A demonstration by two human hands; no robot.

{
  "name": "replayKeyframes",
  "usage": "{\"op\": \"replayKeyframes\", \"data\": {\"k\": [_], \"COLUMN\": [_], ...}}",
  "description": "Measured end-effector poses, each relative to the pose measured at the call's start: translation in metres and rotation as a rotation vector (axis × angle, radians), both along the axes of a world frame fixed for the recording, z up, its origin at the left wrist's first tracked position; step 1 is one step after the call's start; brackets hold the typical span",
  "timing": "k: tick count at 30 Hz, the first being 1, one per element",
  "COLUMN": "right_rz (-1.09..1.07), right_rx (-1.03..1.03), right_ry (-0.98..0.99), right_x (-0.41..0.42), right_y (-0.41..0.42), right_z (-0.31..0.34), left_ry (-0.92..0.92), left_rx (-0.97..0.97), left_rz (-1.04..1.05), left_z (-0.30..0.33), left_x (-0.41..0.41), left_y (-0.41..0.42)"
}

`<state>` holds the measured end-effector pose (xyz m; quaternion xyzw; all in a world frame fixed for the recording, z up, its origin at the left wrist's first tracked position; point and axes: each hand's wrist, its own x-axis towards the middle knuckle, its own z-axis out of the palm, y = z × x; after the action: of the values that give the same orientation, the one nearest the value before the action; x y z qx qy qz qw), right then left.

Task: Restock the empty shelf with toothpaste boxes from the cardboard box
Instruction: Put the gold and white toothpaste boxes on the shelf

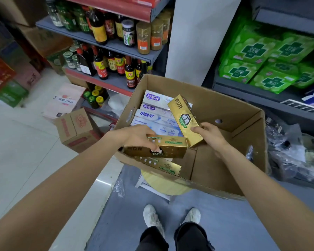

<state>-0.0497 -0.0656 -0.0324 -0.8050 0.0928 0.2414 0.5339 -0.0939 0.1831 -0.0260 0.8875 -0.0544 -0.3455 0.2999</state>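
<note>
An open cardboard box [225,109] stands in front of me on a yellow stool [163,185]. My left hand [140,134] grips a gold toothpaste box [172,149] lying flat near the box's front left edge. My right hand [210,134] holds a second gold toothpaste box [185,118], tilted up and pointing away. A third gold box [163,164] lies under the first one. Several white and blue toothpaste boxes [152,113] are stacked against the left wall inside. The right half of the cardboard box shows bare bottom.
Shelves of sauce bottles [105,64] and jars stand at the left back. Green packages [261,60] fill a grey shelf at the right, with a wire rack [304,105] beside them. Cartons [76,129] sit on the floor at left, plastic wrap [288,153] at right. My shoes [170,218] are below.
</note>
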Motion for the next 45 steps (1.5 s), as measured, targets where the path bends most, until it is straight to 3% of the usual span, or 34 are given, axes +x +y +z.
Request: {"op": "replayKeyframes", "data": {"k": [7,12,17,19,26,33,39,45], "right_rz": [-0.233,-0.215,-0.308,-0.367,-0.419,-0.413,-0.336,-0.185], "right_rx": [0.440,0.633,0.684,0.690,0.531,0.245,-0.298,-0.756], "right_ry": [0.158,0.067,-0.026,-0.058,-0.252,-0.526,-0.741,-0.839], "right_x": [0.007,0.020,0.032,0.039,0.073,0.106,0.167,0.249], "right_y": [-0.023,-0.054,-0.112,-0.143,-0.285,-0.432,-0.518,-0.545], "right_z": [0.043,0.076,0.113,0.128,0.173,0.233,0.260,0.274], "left_ry": [-0.022,0.082,0.128,0.070,-0.179,-0.497,-0.712,-0.884], "left_rx": [-0.384,-0.683,-0.806,-0.806,-0.774,-0.574,-0.440,-0.278], "left_rz": [0.362,0.642,0.610,0.554,0.431,0.424,0.498,0.496], "left_z": [0.025,0.063,0.112,0.126,0.174,0.219,0.235,0.247], "left_x": [0.019,0.054,0.082,0.091,0.131,0.180,0.224,0.283], "left_y": [-0.024,-0.087,-0.174,-0.211,-0.356,-0.478,-0.533,-0.555]}}
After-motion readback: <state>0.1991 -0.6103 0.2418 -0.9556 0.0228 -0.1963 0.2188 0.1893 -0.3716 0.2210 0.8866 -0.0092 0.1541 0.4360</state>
